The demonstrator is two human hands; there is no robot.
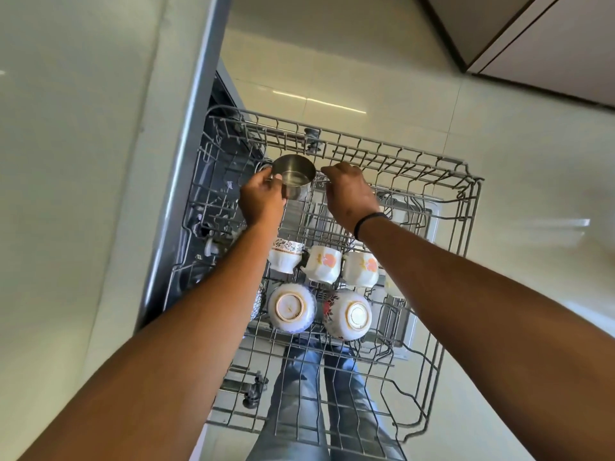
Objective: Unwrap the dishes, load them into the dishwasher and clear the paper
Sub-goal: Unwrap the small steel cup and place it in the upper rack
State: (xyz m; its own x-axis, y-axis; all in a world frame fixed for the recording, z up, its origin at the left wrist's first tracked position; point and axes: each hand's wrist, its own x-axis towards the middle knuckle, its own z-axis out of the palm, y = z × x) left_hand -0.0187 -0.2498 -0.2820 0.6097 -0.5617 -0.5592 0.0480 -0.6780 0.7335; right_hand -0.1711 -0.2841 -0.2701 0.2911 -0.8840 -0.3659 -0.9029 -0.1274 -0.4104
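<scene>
The grey wire dishwasher rack point(459, 181) is pulled out below me. My left hand point(261, 201) grips a small steel cup point(294, 176) by its side, mouth facing me, over the rack's far left part. My right hand point(349, 194) pinches a thin wire of the rack just right of the cup. Three white cups, one with a dark patterned rim point(285, 259) and two with orange flowers point(324, 264), lie in a row mid-rack. Two bowls point(292, 307) point(347, 314) sit upside down in front of them.
The open dishwasher body point(199, 207) stands at the left beside a pale cabinet panel point(83, 161). My legs in jeans point(299, 410) show through the rack's near wires. Glossy tiled floor point(532, 261) spreads to the right; a cabinet edge point(499, 44) is at upper right.
</scene>
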